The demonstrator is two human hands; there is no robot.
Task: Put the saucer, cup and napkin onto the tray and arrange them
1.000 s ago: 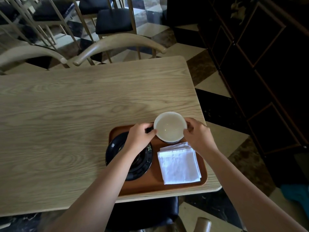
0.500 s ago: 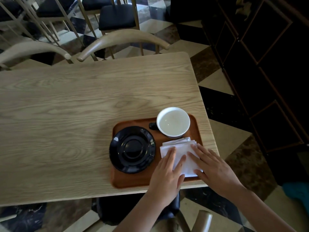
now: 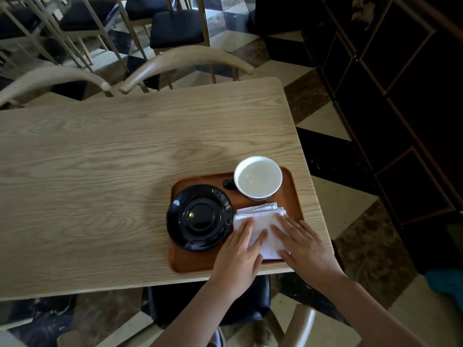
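Both hands, left (image 3: 238, 249) and right (image 3: 304, 246), lie flat with fingers spread on the napkin (image 3: 260, 219), lower right on the tray (image 3: 190, 264): soft, light, floppy layers, so I'd nudge edges, not pinch.

Café or restaurant dining room, wooden table (image 3: 100, 171), rows of matching cushioned chairs (image 3: 175, 28) (dark seats), chequered marble floor (image 3: 333, 156)

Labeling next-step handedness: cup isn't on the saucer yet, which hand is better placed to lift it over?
Right, probably. The right hand lies on the napkin just below the cup, on the same side of the tray. The left hand sits nearer the saucer, better for steadying it.
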